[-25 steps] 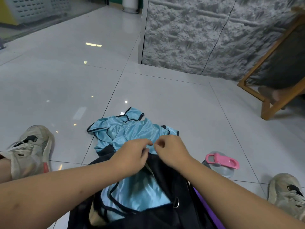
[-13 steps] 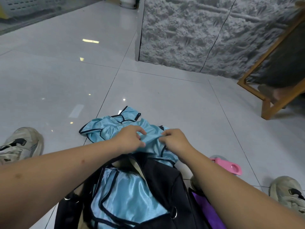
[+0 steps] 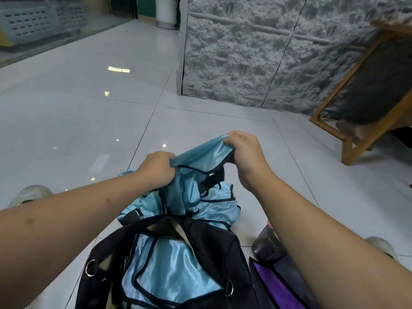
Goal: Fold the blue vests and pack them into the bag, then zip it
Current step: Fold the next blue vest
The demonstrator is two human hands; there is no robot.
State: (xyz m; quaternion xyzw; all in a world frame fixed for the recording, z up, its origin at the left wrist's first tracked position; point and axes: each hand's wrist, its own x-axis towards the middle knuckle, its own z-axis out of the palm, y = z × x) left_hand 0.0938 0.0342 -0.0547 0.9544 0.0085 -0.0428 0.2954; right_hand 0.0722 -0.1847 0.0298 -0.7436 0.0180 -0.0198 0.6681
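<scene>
- Above the black bag (image 3: 214,259) on the tiled floor (image 3: 78,121), left hand (image 3: 156,170) and right hand (image 3: 247,155) each grip the lifted blue vest (image 3: 200,155), fingers curled on its edge.
- Another folded blue vest (image 3: 169,268) lies inside the open bag.

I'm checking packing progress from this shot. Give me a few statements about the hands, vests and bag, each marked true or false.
1. Both hands, left hand and right hand, grip the lifted blue vest. True.
2. The black bag is zipped closed. False: it gapes open.
3. A folded vest already lies inside the bag. True.
4. The lifted vest is spread flat on the floor. False: its top edge is held up between the hands.
</scene>
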